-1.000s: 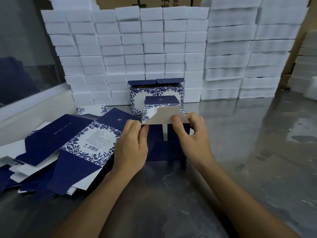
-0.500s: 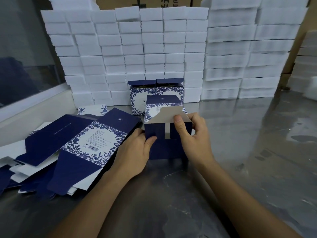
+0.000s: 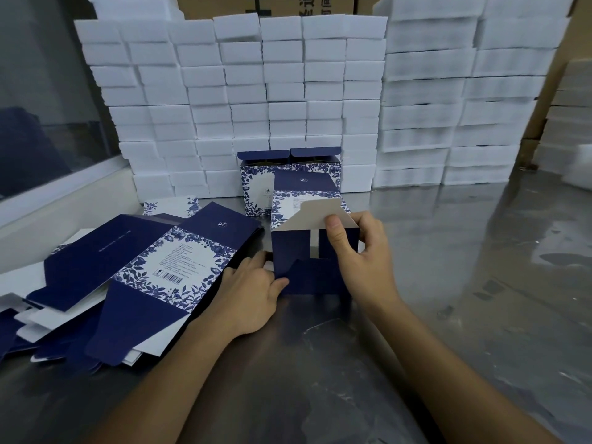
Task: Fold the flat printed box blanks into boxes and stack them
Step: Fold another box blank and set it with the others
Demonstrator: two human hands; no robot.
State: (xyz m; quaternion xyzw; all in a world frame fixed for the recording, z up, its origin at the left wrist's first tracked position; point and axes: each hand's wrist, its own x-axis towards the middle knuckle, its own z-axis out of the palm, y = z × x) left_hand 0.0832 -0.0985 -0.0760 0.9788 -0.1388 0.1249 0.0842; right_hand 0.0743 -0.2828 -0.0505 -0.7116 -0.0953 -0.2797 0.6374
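Right hand (image 3: pixel 362 257) grip: thumb on the near face, fingers curled behind the top edge, pinching the grey-backed end flap (image 3: pixel 320 216) of the half-folded box (image 3: pixel 307 261). Left hand (image 3: pixel 253 293) grip: thumb tip pressed on the lower left corner of the box's near dark-blue face, fingers reaching round the left side; fingertips hidden, so how far they curl I cannot tell, but it reads as a steadying hold on the box.

The box stands upright on the steel tabletop (image 3: pixel 480 283), tube shape already popped open. Near face shows blue flaps overlapping with a gap between them, end not tucked shut. Grey flap is raised and tilted, not yet pushed in.

Just behind it, touching or nearly so: two finished-looking boxes (image 3: pixel 288 168) side by side, top lids open, against the wall of white foam blocks (image 3: pixel 256 91). No real stack of boxes yet.

Left of the hands: a loose heap of flat printed blanks (image 3: pixel 144 277), blue with floral panels and a barcode, many left.

Progress, my judgement: early. Two boxes set aside, a third in mid-fold, most blanks untouched. Left to do: tuck this flap, place the box with the others, repeat through the heap.
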